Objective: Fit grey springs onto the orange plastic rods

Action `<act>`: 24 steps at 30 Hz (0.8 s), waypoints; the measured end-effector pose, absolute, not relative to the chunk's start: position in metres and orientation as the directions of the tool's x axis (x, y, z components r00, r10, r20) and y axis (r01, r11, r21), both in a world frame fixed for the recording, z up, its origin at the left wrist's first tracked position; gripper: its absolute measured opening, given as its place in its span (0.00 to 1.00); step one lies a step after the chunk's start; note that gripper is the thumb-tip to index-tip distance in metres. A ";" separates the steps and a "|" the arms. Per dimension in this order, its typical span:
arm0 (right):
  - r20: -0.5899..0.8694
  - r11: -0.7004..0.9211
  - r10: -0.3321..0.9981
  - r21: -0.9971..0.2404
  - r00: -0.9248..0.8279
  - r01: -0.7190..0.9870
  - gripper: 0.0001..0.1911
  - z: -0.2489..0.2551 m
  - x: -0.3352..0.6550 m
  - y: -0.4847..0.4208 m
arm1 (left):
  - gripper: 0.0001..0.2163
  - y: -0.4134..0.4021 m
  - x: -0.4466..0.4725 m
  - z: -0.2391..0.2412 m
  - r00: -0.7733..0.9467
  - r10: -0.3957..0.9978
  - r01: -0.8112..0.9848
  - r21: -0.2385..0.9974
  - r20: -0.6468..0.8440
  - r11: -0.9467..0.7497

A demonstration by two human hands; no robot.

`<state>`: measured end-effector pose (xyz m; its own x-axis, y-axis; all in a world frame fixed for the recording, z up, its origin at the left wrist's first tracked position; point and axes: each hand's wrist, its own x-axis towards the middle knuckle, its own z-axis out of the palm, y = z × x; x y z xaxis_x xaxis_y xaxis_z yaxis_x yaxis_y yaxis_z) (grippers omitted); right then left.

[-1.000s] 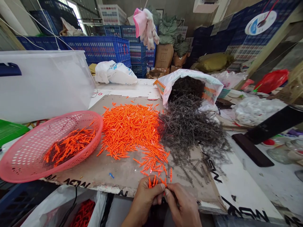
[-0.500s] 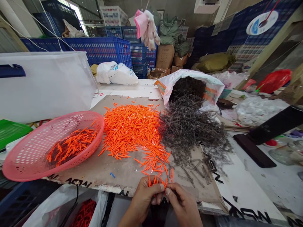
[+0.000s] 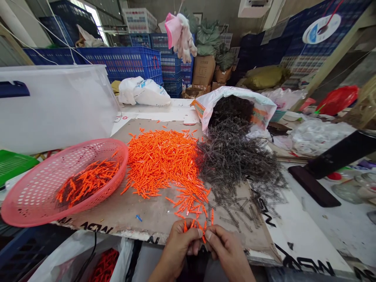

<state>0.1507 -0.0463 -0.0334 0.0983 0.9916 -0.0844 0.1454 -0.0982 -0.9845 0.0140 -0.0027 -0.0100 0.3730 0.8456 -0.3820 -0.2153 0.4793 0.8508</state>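
At the table's front edge my left hand is closed, with a few small orange plastic pieces poking out between its fingers. Right beside it, my right hand is pinched, thumb against finger, close to one of those pieces; what sits in the pinch is too small to make out. A heap of orange pieces lies just beyond both hands. To its right spreads a tangled pile of thin dark springs, spilling from a white sack. Several loose springs lie near my right hand.
A pink perforated basket at left holds orange pieces with dark springs. Behind it stands a translucent white bin. A black stand is at right. Below the table edge, a white bag contains red pieces. Gloves hang overhead.
My right hand has shifted slightly right, leaving a small gap between the two thumbs. The orange piece at my left fingertips shows more fully. The whole view has moved a little.
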 end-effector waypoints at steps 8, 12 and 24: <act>-0.030 -0.063 0.959 -0.992 0.283 0.109 0.23 -0.040 0.142 -0.050 | 0.13 -0.001 0.016 -0.010 0.334 0.856 -0.293 0.820 -0.394 0.492; 0.164 0.042 0.932 -0.934 0.323 0.355 0.21 -0.034 0.140 -0.051 | 0.14 -0.002 0.016 -0.012 0.348 0.862 -0.282 0.836 -0.368 0.471; 0.307 0.145 0.918 -0.850 0.252 0.506 0.16 -0.035 0.140 -0.054 | 0.14 -0.004 0.014 -0.014 0.362 0.859 -0.288 0.833 -0.361 0.472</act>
<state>0.1396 -0.0542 -0.0351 0.2517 0.9179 0.3068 0.5062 0.1453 -0.8501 0.0142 -0.0042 -0.0136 0.3623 0.8591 -0.3615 -0.2876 0.4720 0.8334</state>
